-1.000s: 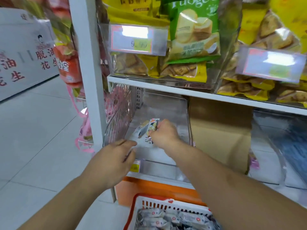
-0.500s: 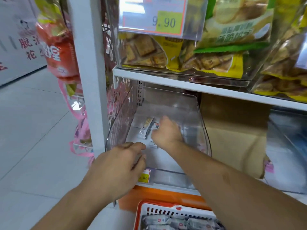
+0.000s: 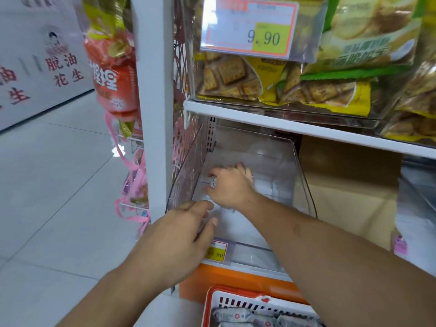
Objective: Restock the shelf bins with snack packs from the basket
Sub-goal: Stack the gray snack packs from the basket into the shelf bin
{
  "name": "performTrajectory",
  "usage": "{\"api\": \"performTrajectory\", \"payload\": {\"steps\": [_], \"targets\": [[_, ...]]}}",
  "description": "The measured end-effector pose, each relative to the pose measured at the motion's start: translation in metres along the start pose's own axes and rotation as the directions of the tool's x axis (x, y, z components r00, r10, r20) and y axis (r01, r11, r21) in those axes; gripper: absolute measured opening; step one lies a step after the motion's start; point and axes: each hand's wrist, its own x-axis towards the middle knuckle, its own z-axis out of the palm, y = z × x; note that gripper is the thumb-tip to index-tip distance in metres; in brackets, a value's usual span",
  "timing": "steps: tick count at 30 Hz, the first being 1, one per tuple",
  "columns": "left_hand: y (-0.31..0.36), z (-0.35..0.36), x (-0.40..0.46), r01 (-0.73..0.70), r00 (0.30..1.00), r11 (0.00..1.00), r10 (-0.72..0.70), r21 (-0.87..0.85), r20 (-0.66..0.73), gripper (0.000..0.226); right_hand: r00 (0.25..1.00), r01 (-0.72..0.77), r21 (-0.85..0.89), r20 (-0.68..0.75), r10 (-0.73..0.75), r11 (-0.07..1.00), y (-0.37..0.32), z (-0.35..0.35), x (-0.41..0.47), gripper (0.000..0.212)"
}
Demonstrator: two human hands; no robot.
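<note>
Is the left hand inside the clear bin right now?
No, the left hand sits at the front edge of the clear bin, while the right hand reaches inside it.

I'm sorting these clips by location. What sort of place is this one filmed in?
Most likely a small grocery or snack shop. A price tag reading 9.90 fronts a clear bin of packaged crackers, the right hand reaches into a clear shelf bin, and a shopping basket holds wrapped snack packs.
</note>
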Motion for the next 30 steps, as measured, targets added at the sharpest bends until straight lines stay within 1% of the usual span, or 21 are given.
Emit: {"api": "performTrajectory", "payload": {"steps": [2,4,5,7,8,9,10,12,16,18,19,21,23,24,26,27,28,30], "targets": [[-0.001,0.0,0.001,-0.004,1.0,1.0,0.004,-0.015,-0.013,0.037,0.999,0.0,0.116,-0.052,0.006,0.993,-0.001,-0.004,-0.001,0.044],[-0.001,0.001,0.001,-0.008,0.999,0.999,0.007,-0.034,-0.033,0.034,0.996,-0.009,0.292,-0.082,0.034,0.956,-0.003,-0.009,-0.005,0.039],[-0.001,0.001,0.002,-0.01,0.999,0.999,0.008,-0.042,-0.042,0.033,0.995,-0.014,0.41,-0.087,0.054,0.912,-0.003,-0.014,-0.008,0.034],[0.0,0.002,0.002,-0.01,0.998,0.998,0.006,-0.064,-0.061,0.03,0.991,-0.002,0.649,-0.099,0.087,0.761,-0.003,-0.024,-0.02,0.028],[0.001,0.003,0.002,-0.009,0.997,0.997,0.004,-0.076,-0.073,0.029,0.991,0.011,0.733,-0.099,0.091,0.681,-0.002,-0.03,-0.027,0.028],[0.002,0.003,0.001,-0.01,0.996,0.997,0.003,-0.083,-0.088,0.028,0.99,0.017,0.783,-0.1,0.098,0.622,0.0,-0.037,-0.035,0.029],[0.003,0.003,0.001,-0.012,0.994,0.996,0.003,-0.086,-0.106,0.027,0.99,0.013,0.814,-0.091,0.105,0.581,0.002,-0.043,-0.043,0.031],[0.007,0.003,0.001,-0.007,0.99,0.996,-0.005,-0.088,-0.139,0.026,0.991,-0.043,0.873,-0.024,0.132,0.487,0.007,-0.053,-0.059,0.034],[0.02,0.002,-0.001,0.013,0.982,0.989,-0.041,-0.15,-0.183,0.032,0.977,-0.183,0.954,0.149,0.154,0.239,0.014,-0.067,-0.086,0.037],[0.029,0.002,-0.001,0.026,0.981,0.97,-0.071,-0.241,-0.18,0.041,0.977,-0.196,0.979,0.19,0.096,0.052,0.015,-0.075,-0.101,0.035],[0.033,0.002,-0.001,0.035,0.983,0.954,-0.087,-0.297,-0.164,0.049,0.978,-0.196,0.98,0.197,0.067,-0.021,0.015,-0.079,-0.108,0.034],[0.04,0.002,-0.002,0.044,0.985,0.924,-0.104,-0.379,-0.14,0.061,0.977,-0.208,0.974,0.212,0.034,-0.088,0.015,-0.085,-0.118,0.032],[0.044,0.002,-0.003,0.039,0.983,0.927,-0.102,-0.373,-0.151,0.063,0.973,-0.229,0.971,0.231,0.023,-0.061,0.015,-0.086,-0.124,0.031],[0.046,0.002,-0.004,0.038,0.981,0.934,-0.102,-0.355,-0.164,0.06,0.972,-0.235,0.972,0.235,0.028,-0.004,0.014,-0.086,-0.126,0.03],[0.044,0.001,-0.003,0.036,0.976,0.945,-0.103,-0.324,-0.193,0.057,0.975,-0.222,0.96,0.219,0.04,0.172,0.015,-0.083,-0.125,0.026],[0.041,0.0,-0.003,0.026,0.977,0.955,-0.088,-0.297,-0.196,0.055,0.976,-0.219,0.947,0.212,0.054,0.236,0.014,-0.082,-0.122,0.025],[0.038,0.0,-0.004,0.002,0.979,0.971,-0.051,-0.24,-0.195,0.054,0.975,-0.223,0.935,0.21,0.075,0.276,0.014,-0.083,-0.118,0.024],[0.032,-0.004,-0.006,-0.054,0.978,0.998,0.045,-0.039,-0.202,0.051,0.969,-0.243,0.921,0.213,0.128,0.305,0.014,-0.083,-0.105,0.019]]}}
